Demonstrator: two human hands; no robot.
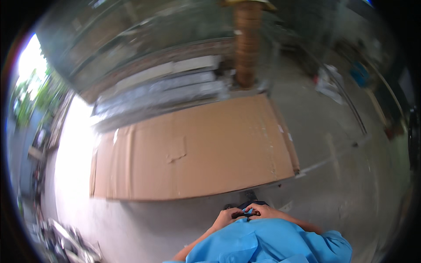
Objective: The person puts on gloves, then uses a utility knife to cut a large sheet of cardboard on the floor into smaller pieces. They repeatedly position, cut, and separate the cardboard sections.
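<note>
Blue shirt (280, 240): my own, nearest to the view, spreading across the lower edge, its front just below both my hands.
Left forearm (199, 239): bare, rising from the lower edge and slanting rightward to my waist.
Left hand (227, 216): in front of my waist, back of the hand upward, fingers bent in toward the right.
Right forearm (296, 221): bare below the sleeve, coming in from the right along the shirt, my elbow held out.
Right hand (262, 210): near the left one and slightly higher in view, fingers bent in toward the left.
Small dark item (247, 215): between my two hands, at the fingers of both, close to the shirt front; too small and blurred for me to name.
Left grip: fingers curled beside the dark item's left end; I cannot tell whether they close on it.
Right grip: fingers curled over toward its right end; whether they pinch it or only touch it, I cannot tell.
Cardboard box (210, 149): large, brown and flat, lying beyond my hands and apart from them, creased at its left end, with a small tear in the top.
Shoe (250, 195): dark, by the box's near edge.
Wrapped bundles (166, 87): long and pale, behind the box.
Brown column (247, 48): upright, beyond the box's far right corner.
</note>
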